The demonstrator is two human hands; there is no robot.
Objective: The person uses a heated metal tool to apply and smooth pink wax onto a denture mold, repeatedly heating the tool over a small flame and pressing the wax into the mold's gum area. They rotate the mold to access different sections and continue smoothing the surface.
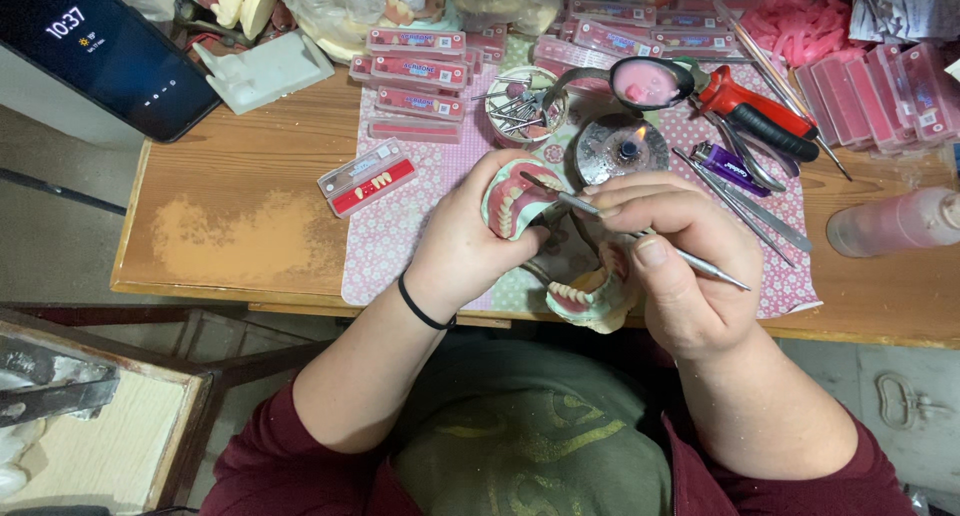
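My left hand (468, 238) grips a denture model (512, 201) with pink wax gums and white teeth, held above the patterned mat (390, 231). My right hand (672, 258) holds a thin metal carving tool (640, 238) like a pen. Its tip touches the wax near the teeth of the model. Below my hands, a second toothed model half (588, 296) on a metal articulator rests at the table's front edge, partly hidden by my right hand.
A small lit burner (622, 148) stands just beyond my hands. Nearby lie a tin of burs (522, 106), a pink-filled bowl (648, 82), red-handled pliers (752, 108), metal instruments (745, 204), trays of teeth (368, 178), a pink bottle (895, 223) and a phone (105, 51).
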